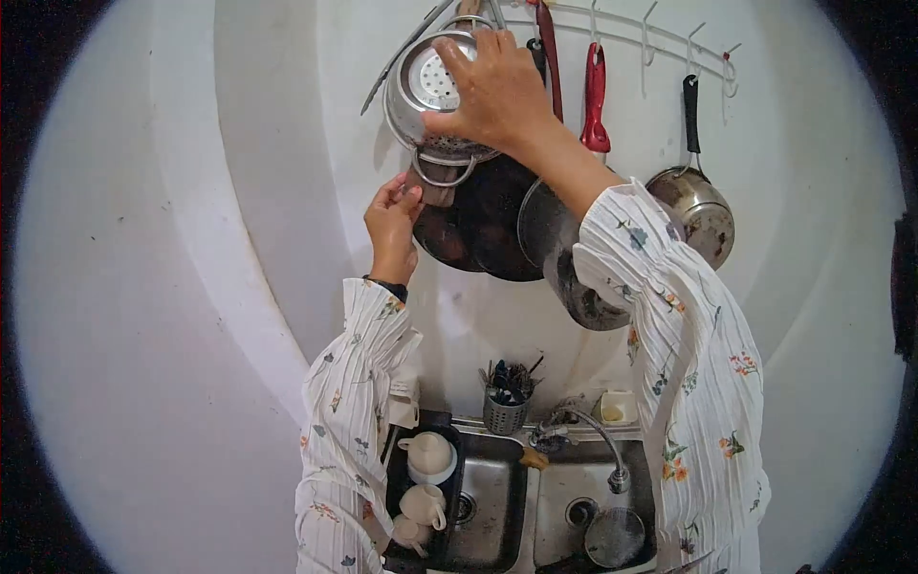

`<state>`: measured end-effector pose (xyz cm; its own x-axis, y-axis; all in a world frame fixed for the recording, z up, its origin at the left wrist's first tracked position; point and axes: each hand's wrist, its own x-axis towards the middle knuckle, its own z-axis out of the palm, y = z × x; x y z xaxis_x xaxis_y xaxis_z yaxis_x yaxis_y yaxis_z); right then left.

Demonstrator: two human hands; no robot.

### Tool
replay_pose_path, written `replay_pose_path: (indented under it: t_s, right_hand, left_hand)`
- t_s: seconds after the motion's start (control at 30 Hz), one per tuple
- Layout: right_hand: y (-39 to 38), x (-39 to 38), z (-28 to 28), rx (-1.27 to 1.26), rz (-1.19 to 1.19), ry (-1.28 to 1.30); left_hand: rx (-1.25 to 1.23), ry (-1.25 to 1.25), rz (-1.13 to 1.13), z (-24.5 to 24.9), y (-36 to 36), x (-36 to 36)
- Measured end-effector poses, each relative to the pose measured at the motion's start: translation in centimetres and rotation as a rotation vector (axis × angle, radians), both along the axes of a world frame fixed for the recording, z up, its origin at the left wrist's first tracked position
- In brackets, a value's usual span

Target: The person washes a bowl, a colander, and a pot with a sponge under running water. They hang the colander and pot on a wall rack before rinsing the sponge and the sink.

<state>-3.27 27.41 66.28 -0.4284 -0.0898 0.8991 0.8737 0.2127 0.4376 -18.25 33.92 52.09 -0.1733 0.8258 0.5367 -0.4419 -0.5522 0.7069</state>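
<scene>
My right hand [497, 91] grips the rim of a steel colander [426, 86] that hangs high on the wall rack [660, 40]. Just below, my left hand [392, 218] pinches the edge of a dark round pan [449, 234] under the colander's lower handle. More dark pans and lids [507, 215] overlap behind my right wrist. Both arms wear white sleeves with a floral print.
On the rack's hooks hang red-handled utensils [595, 100] and a steel saucepan [698, 210]. Far below lies a double steel sink [535, 497] with a tap [598, 440], a cutlery holder [505, 402], a black tray of white cups [426, 478] and a round lid [614, 536].
</scene>
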Motion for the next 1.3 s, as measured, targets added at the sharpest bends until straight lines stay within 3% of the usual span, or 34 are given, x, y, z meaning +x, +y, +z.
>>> replay_pose_path:
  t_s: [0.2,0.43,0.8,0.97,1.03,1.13,1.3]
  right_hand:
    - [-1.2,-1.3,-0.1,0.046,-0.041,0.036]
    - [-1.1,-0.5,0.0,0.056,-0.012,0.075]
    - [-2.5,-1.0,0.0,0.077,-0.018,0.091]
    - [-2.6,-1.1,0.7,0.004,-0.036,0.09]
    - [-2.2,-1.0,0.9,0.145,-0.005,0.073]
    - [-1.9,-1.3,1.2,0.106,-0.013,0.075]
    - [-1.3,-1.3,1.2,0.066,0.042,-0.001]
  left_hand:
    - [0.002,-0.01,0.029,0.4,-0.9,1.1]
    - [-0.034,-0.131,-0.118,0.5,0.2,-0.1]
    - [0.055,-0.118,-0.304,1.3,-0.2,-1.0]
    - [0.008,-0.097,-0.144,1.9,-1.4,0.5]
    - [-0.026,-0.089,-0.047,1.4,-0.8,0.0]
    - [-0.056,-0.12,0.064,1.1,-0.3,-0.4]
    - [-0.041,-0.133,0.076,0.5,0.2,-0.6]
